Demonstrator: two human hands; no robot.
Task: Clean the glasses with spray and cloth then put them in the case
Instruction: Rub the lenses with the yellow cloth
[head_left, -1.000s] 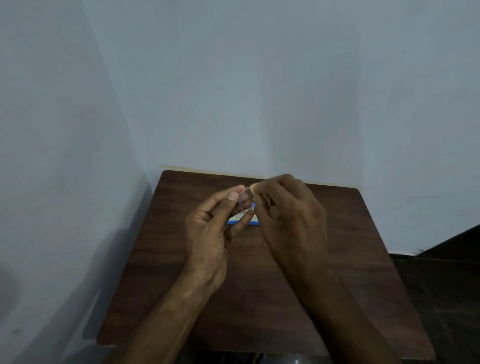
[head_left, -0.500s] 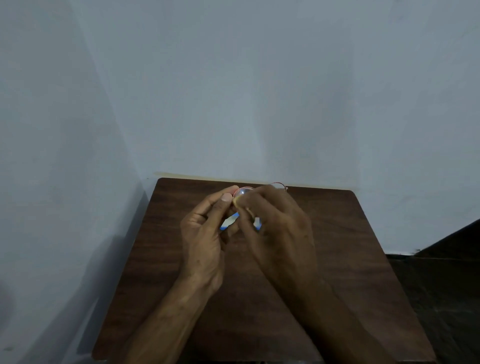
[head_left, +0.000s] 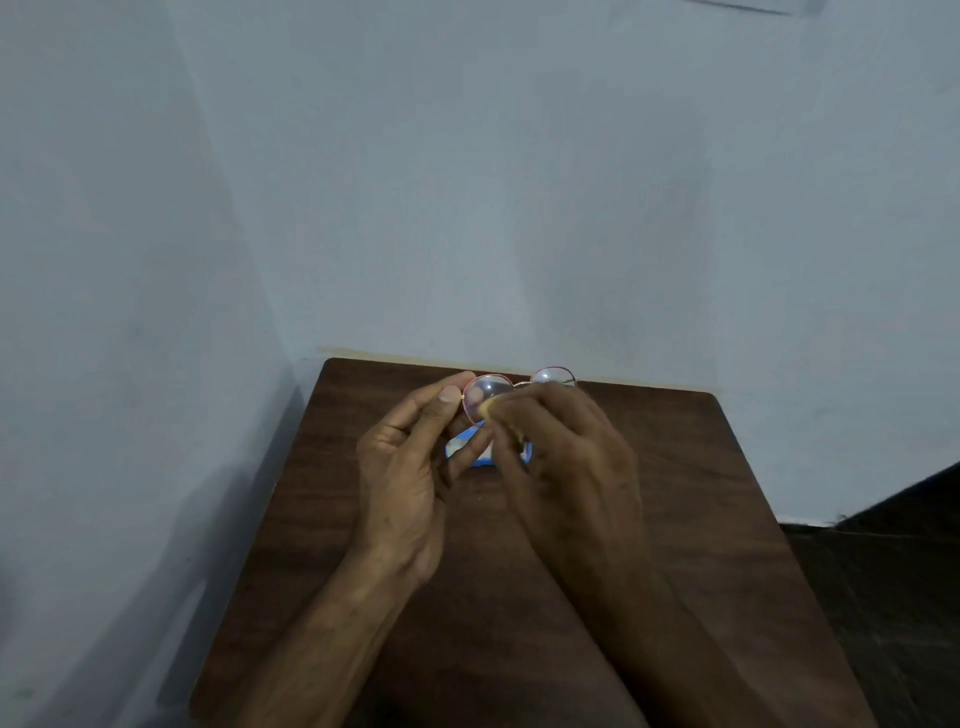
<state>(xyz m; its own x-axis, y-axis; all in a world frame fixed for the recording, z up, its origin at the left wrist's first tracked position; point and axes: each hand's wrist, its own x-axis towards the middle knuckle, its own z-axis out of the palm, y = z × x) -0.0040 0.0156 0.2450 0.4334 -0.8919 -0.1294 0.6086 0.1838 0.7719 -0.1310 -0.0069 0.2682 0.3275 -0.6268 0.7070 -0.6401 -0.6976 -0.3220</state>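
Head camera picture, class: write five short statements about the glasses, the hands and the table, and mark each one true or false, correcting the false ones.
1. The glasses are held up above the table. True.
2. The left hand pinches the glasses at the outer edge of one lens. True.
3. The right hand is empty. False: it presses a small yellowish cloth against the lens.
4. The glasses lie inside a closed case. False: they are in the hands; a blue and white thing lies on the table beneath them, mostly hidden.
5. The table is dark brown wood set against a pale wall. True.
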